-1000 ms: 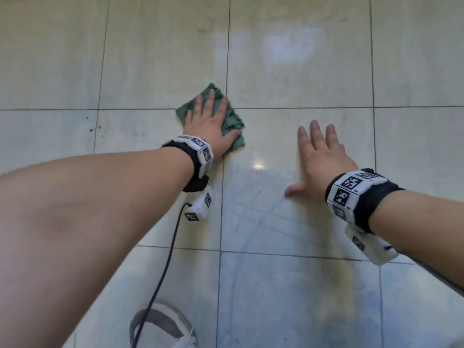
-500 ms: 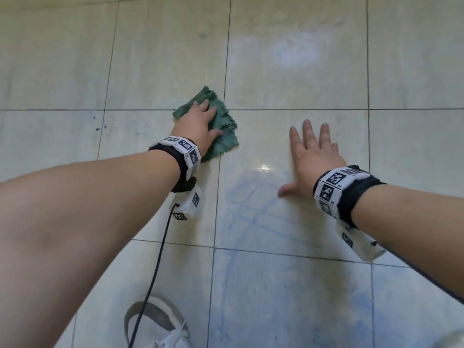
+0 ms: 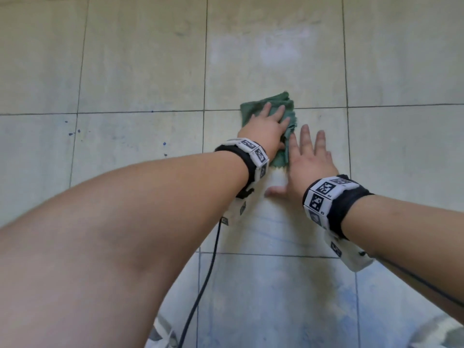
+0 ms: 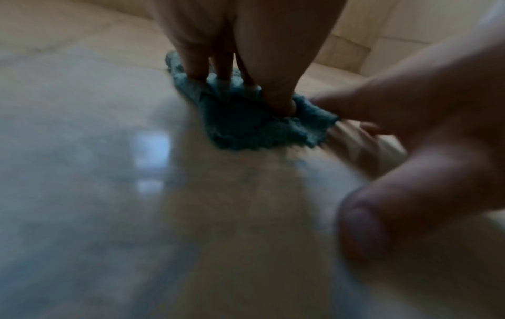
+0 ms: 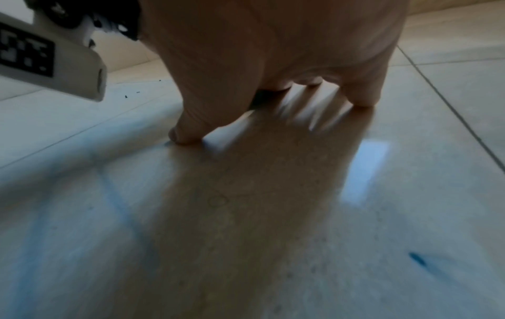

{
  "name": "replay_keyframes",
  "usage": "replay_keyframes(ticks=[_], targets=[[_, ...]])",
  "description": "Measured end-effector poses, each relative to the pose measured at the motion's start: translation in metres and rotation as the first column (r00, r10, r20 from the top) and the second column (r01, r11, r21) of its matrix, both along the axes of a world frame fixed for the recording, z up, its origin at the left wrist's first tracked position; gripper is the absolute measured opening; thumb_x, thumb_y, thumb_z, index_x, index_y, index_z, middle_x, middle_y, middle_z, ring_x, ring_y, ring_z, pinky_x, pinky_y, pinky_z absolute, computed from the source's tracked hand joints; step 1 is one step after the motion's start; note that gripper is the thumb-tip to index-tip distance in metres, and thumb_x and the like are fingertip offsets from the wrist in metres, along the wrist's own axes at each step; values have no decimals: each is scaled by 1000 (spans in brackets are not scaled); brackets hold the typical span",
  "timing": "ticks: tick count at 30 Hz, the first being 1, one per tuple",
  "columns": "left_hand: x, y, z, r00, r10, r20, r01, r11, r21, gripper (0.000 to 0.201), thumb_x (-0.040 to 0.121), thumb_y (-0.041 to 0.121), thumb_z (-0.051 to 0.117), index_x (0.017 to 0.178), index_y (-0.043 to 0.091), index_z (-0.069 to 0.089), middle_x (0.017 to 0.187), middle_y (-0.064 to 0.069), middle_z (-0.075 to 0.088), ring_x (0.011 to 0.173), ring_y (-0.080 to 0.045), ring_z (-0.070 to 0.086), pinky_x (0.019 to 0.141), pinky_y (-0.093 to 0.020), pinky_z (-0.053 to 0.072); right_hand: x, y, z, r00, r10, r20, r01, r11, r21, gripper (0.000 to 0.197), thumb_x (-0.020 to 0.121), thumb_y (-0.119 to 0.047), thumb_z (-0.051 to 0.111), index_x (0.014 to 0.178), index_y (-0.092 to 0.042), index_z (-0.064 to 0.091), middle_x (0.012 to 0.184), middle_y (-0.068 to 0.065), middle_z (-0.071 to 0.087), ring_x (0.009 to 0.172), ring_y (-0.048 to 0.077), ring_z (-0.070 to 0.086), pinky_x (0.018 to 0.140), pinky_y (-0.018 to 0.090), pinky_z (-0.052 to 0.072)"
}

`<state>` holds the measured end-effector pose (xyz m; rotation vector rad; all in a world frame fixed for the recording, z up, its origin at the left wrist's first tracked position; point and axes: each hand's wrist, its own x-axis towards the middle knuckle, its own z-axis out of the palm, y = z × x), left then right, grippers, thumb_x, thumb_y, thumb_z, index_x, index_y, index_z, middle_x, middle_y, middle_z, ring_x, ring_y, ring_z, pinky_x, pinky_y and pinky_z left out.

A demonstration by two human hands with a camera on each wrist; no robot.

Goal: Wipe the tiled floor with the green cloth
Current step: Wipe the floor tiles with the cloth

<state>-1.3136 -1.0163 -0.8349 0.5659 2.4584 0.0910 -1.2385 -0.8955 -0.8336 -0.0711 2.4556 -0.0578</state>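
1. The left hand (image 3: 266,128) is lying palm-down on the green cloth (image 3: 288,106), its fingers stretched out flat and pressing the cloth against the tiled floor (image 3: 140,71); it is pressing rather than clutching.
2. The green cloth is lying crumpled over a grout line (image 3: 140,112), mostly beneath the left hand, with its far edge and right edge sticking out past the fingers.
3. The right hand (image 3: 307,162) is resting flat on the floor just right of the cloth, fingers straight and spread, thumb out to the side, holding nothing; its index finger is lying right against the cloth's edge.
4. Blue smears (image 3: 276,222) are showing on the tile nearer the person than the cloth.
5. Small blue specks (image 3: 71,133) are dotting the tiles well left of the cloth.
6. A black cable (image 3: 208,270) is hanging from the left wrist's marker band (image 3: 251,151).
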Motion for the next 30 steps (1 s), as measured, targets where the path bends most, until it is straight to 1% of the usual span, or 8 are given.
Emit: replay_keyframes(ticks=[3,6,14,17,21,24,27,30], targets=[[-1,-8,1,999,38,-1,-38,999,34,70,99,36,55,158,21,19,166,-1,0,152,-27,-3,122,-46,14,-3,-2,2,1000,-4,21,4,1000,10,148,57,-88,65,155,-18,-22,162,9,-27,149,42,-18,121,56,15],[-3,-62,2,976,214,-32,-212,976,54,71,99,38,55,158,22,19,166,-2,0,152,-27,-3,123,-43,10,-9,-10,5,999,18,49,-18,1000,-3,148,58,-83,70,153,-23,-27,161,9,-31,147,44,-21,120,59,13],[42,-226,-2,747,655,-114,-663,748,-40,69,101,38,50,158,21,16,166,-5,0,152,-29,-3,121,-35,7,-27,-82,6,946,323,-8,-321,937,-136,138,63,-78,72,155,-29,-19,162,3,-28,148,37,-24,121,59,9],[58,-235,-3,751,650,-113,-658,751,-58,68,102,36,49,158,20,15,166,-6,0,152,-33,-3,122,-42,11,-22,-125,2,928,371,2,-366,916,-164,136,65,-77,70,155,-28,-19,162,3,-28,148,39,-24,120,62,7],[64,-193,-7,894,444,-64,-448,892,-61,69,102,37,47,158,20,12,166,-5,-4,151,-34,-6,122,-50,9,-21,-147,-2,937,350,-6,-347,928,-138,146,56,-83,71,155,-26,-21,162,4,-29,147,44,-22,120,63,8],[61,-173,-12,939,342,-42,-344,938,-45,69,101,40,48,158,22,12,166,-1,-5,152,-30,-6,121,-49,7,-24,-145,-4,924,380,-31,-382,920,-88,150,52,-91,64,155,-23,-21,161,4,-30,148,44,-20,120,61,9],[46,-190,-14,929,366,-59,-368,930,-17,69,101,42,48,158,25,14,166,0,-3,152,-28,-5,121,-47,7,-25,-146,-2,919,393,-24,-394,917,-58,153,50,-92,62,154,-22,-24,160,5,-32,147,44,-21,120,61,8],[23,-232,-13,840,531,-111,-536,844,-11,69,101,42,48,158,23,13,166,-4,-2,152,-32,-4,122,-45,7,-28,-148,0,921,390,4,-389,919,-57,155,48,-92,63,152,-24,-28,159,5,-35,146,46,-23,120,63,7]])
